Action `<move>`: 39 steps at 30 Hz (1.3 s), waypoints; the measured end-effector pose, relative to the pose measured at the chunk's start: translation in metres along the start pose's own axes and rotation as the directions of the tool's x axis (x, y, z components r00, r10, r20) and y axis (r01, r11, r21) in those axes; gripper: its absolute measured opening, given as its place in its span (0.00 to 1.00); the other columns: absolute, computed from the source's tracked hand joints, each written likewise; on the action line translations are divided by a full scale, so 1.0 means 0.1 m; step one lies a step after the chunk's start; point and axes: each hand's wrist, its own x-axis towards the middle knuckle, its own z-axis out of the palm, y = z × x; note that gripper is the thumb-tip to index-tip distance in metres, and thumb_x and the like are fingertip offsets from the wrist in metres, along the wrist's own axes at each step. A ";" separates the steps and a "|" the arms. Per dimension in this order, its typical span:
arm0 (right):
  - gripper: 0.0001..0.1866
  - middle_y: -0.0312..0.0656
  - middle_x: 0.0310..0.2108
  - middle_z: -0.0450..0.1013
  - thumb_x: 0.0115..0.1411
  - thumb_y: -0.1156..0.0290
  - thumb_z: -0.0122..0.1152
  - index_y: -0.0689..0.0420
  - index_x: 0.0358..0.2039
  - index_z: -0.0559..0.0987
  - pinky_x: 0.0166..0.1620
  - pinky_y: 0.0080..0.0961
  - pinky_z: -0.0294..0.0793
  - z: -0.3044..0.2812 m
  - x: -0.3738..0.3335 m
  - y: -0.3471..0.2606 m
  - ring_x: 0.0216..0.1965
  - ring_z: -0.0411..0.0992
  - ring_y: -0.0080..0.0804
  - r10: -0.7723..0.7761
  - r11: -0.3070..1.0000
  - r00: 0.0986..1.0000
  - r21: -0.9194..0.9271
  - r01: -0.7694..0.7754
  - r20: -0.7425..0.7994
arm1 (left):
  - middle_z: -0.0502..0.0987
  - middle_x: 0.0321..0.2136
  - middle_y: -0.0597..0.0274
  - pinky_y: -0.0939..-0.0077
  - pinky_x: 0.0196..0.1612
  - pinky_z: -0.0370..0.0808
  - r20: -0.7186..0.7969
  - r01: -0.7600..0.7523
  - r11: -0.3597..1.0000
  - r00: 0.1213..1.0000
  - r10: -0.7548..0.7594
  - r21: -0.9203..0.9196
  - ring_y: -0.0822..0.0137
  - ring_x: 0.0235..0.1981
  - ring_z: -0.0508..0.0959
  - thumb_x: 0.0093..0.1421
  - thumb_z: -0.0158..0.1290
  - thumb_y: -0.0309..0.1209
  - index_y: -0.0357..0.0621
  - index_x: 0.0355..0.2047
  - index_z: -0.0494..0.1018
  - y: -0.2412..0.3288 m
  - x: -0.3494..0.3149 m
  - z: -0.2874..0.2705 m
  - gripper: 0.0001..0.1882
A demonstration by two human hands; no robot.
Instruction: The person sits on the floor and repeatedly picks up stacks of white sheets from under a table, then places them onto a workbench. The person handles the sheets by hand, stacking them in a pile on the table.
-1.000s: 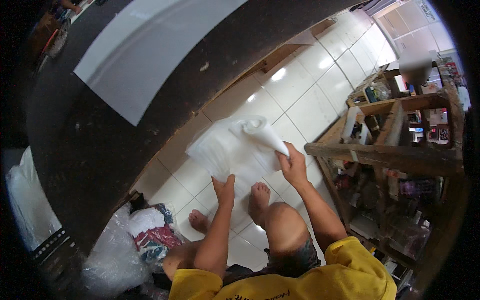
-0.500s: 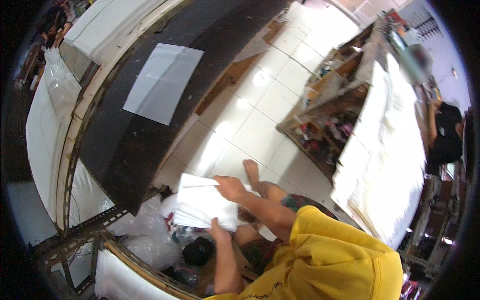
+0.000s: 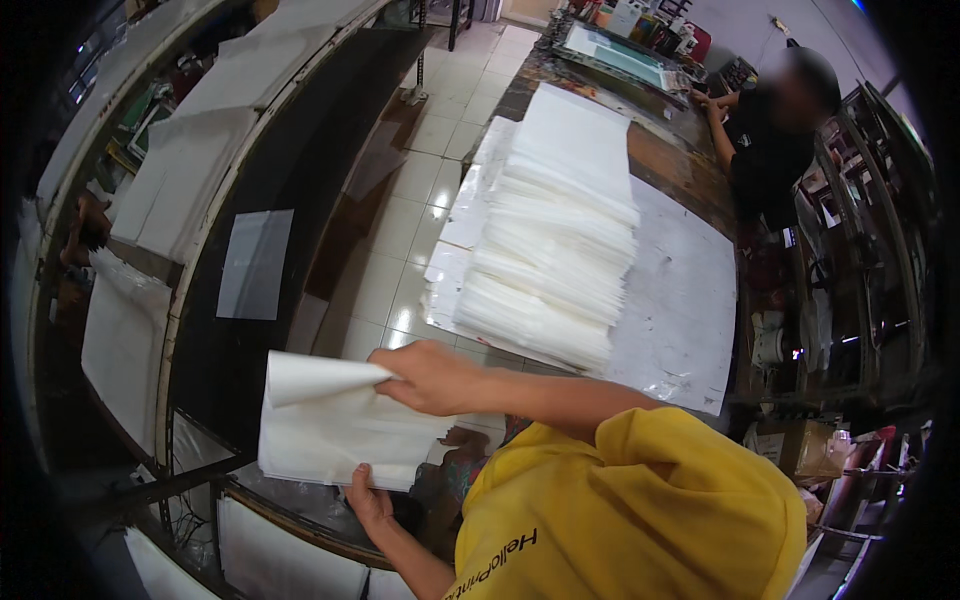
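so, i've got a small bundle of thin white plastic sheets (image 3: 335, 435) up off the floor and in both hands, held in front of me over the edge of the long black curved worktop (image 3: 290, 190). my right hand (image 3: 430, 378) is clamped on the top right corner w/ the top sheet curled back over itself, fingers closed around it; my left hand (image 3: 368, 500) grips the bottom edge from underneath, thumb on the sheet, the rest of the fingers hidden behind the bundle. as i read it, the gathering part looks done: the sheets are squared up rough and fully lifted, not touching anything. what's left, by my guess, is setting them down somewhere. the big fanned stack of white plastic sheets (image 3: 560, 240) sits on the wide white-covered table (image 3: 680, 290) to my right, well apart from my bundle, so nothing's been added there yet from this handful. one clear plastic sheet (image 3: 255, 265) lies flat on the black top, just above my bundle. more white sheets (image 3: 175, 190) lie further left. another person in a black shirt (image 3: 770, 155) is busy at the far end of the table, hands nowhere near my stuff.
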 end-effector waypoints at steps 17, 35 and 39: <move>0.19 0.37 0.41 0.77 0.63 0.69 0.59 0.63 0.53 0.75 0.47 0.23 0.72 -3.00 -3.67 1.28 0.41 0.73 0.23 0.330 0.921 0.914 0.292 -0.256 -0.237 | 0.73 0.51 0.54 0.71 0.56 0.69 0.463 0.031 0.934 0.862 -0.206 0.357 0.64 0.51 0.73 0.58 0.59 0.26 0.31 0.58 0.62 -1.66 -2.88 2.87 0.30; 0.21 0.44 0.42 0.78 0.60 0.67 0.60 0.63 0.52 0.75 0.44 0.28 0.75 -3.42 -3.19 2.84 0.40 0.76 0.30 0.491 0.863 0.871 0.120 -0.490 0.025 | 0.70 0.51 0.52 0.67 0.56 0.70 0.202 0.169 0.982 0.962 -0.183 0.086 0.60 0.52 0.72 0.58 0.57 0.26 0.34 0.60 0.58 -3.10 -2.95 3.70 0.31; 0.23 0.46 0.43 0.78 0.60 0.67 0.61 0.64 0.53 0.74 0.44 0.29 0.76 -3.43 -3.02 2.96 0.40 0.77 0.31 0.504 0.854 0.860 0.100 -0.510 0.081 | 0.71 0.51 0.52 0.67 0.54 0.72 0.198 0.150 0.986 0.967 -0.161 0.072 0.60 0.51 0.73 0.58 0.57 0.27 0.35 0.60 0.59 -3.15 -2.86 3.70 0.31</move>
